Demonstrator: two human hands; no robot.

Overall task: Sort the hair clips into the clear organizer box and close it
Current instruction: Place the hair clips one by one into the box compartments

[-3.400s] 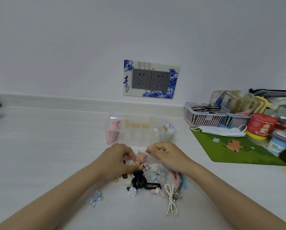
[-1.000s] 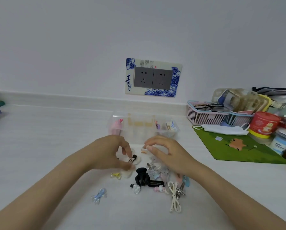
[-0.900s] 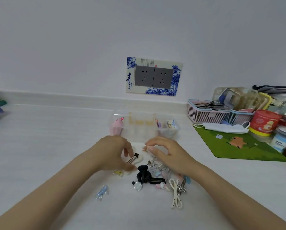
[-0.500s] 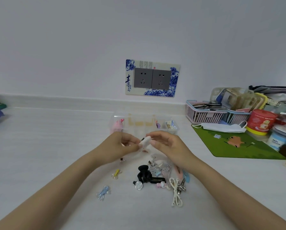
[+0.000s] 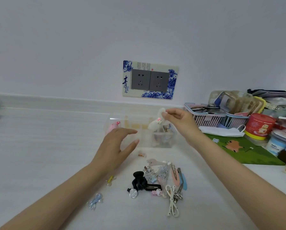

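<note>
**White plush clip, poised over the organizer's right end compartment**

Right fingers: thumb and forefinger pinch the top of the white rabbit clip. The clip hangs above the right end compartment of the clear organizer box. The right hand is raised over the box rim.

Left hand: fingers spread and straight, holding nothing, just before the left half of the box's front wall. Whether it touches the wall cannot be told.

Handling note: the clip looks bulky for its slot. By my judgement it should go straight down, rabbit first, and be let go only once below the rim. The left hand can steady the light box against sliding.

Box, toward the bench's far edge:
- Left compartment: a pink piece.
- Middle compartments: pale yellow pieces, too blurred to name.
- Right compartment: several small clips.
- Lid: not made out.

Unsorted, toward the near edge:
- A pile of loose clips with a black claw clip at its left side.
- A yellow clip and a blue bow clip, apart to the left.
- A small orange clip just before the box.

Most of the sorting looks undone.
</note>
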